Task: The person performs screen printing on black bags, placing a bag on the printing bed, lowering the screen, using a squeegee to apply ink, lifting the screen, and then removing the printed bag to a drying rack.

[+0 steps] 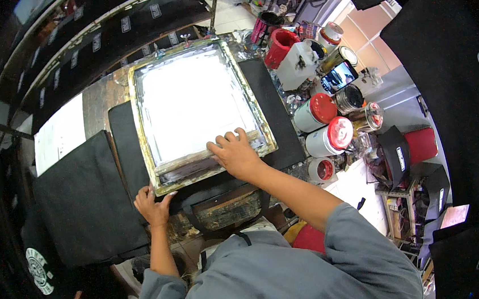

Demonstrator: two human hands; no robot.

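Note:
A wooden screen-printing frame (150,157) with a white-coated mesh lies flat on a black fabric piece (273,112) on the bench. My right hand (235,152) grips the wooden squeegee (186,162) lying across the near end of the mesh. My left hand (152,205) presses on the frame's near left corner, fingers spread over its edge. Both forearms come in from below in grey sleeves.
Another black fabric piece (84,203) lies left of the frame. White pots with red lids (321,109), a red container (279,46), a phone (338,76) and tins crowd the right side. Black printed pieces hang on rails (98,36) at the back.

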